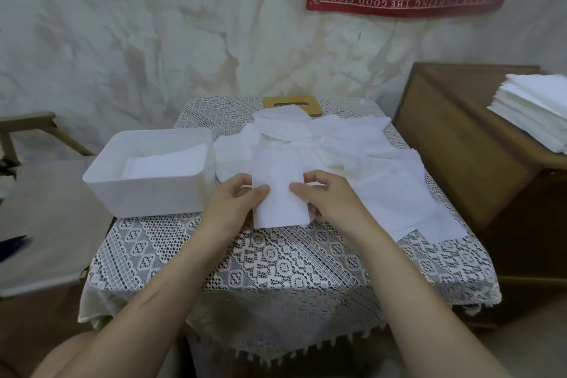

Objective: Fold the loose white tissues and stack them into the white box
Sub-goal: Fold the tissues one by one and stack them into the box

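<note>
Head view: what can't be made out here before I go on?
Head view:
White box: near wall hides how deep its stack is.
Wooden board: loose tissues cover most of it.
Side stack: cut off by the right edge.
Left hand and right hand: held tissue hides the fingers beneath it.

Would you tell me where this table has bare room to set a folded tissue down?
Bare lace cloth lies along the near edge, before the left hand, right hand and white box. Behind and right, loose tissues crowd it.
</note>
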A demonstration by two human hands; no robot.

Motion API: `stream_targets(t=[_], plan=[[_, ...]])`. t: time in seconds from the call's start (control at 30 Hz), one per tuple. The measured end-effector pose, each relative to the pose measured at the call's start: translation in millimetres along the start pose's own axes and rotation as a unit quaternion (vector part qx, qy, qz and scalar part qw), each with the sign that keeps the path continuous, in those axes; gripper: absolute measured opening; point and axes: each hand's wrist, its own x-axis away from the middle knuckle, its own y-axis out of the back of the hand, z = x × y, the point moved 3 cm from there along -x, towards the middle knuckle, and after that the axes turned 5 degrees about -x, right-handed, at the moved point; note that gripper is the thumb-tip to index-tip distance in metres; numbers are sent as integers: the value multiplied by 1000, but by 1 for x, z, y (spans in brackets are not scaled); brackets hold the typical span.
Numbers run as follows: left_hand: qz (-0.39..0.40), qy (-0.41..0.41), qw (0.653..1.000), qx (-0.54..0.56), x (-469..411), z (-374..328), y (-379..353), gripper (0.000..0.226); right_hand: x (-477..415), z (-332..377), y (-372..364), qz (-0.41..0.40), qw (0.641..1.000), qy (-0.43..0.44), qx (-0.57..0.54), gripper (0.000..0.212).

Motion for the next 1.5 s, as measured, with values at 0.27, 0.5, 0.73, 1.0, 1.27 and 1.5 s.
stream_targets(t=[0.27, 0.5, 0.73, 1.0, 1.27, 1.5], plan=[[45, 18, 998, 49, -7, 2, -2, 21, -10, -1, -5, 41, 999, -1, 12, 7], [34, 1, 998, 51, -6, 0, -2, 17, -12, -1, -5, 36, 999, 5, 10, 2], [60, -5, 997, 58, -2, 0, -4, 23, -9, -3, -4, 1, 1000, 25, -1, 18], [50, 1, 996, 75, -4, 3, -3, 24, -11, -5, -3, -24, 998, 46, 20, 17], [66, 14, 991, 115, -7, 4, -2, 31, -10, -4, -7, 15, 997, 63, 37, 23], [70, 21, 994, 87, -7, 8, -2, 29, -8, -4, -6, 8, 996, 76, 44, 34]])
